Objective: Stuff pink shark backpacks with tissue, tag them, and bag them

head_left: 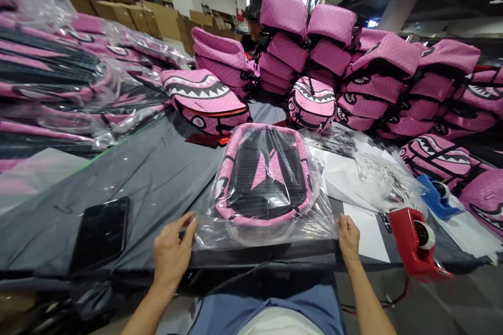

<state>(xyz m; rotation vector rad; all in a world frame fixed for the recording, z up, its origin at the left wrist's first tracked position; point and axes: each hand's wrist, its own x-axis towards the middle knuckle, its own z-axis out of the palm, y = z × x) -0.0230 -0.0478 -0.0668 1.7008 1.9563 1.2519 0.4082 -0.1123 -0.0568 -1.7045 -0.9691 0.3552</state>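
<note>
In front of me a pink and black backpack [271, 178] lies flat on the table, its padded back panel facing up. It is inside a clear plastic bag [259, 235], whose loose near end spreads toward me. My left hand [173, 246] is closed at the bag's near left corner, thumb and fingers pinching the film. At the near right corner, my right hand [348, 238] has its fingers closed on the plastic edge. Both hands are apart from the backpack itself.
A black tablet [101, 233] lies at the left. Red [416, 246] and blue [440, 196] tape dispensers stand at the right, near loose plastic bags [385, 180]. Pink backpacks [285, 13] are stacked behind, with bagged ones [51, 78] at far left. A person [251, 36] is beyond the stacks.
</note>
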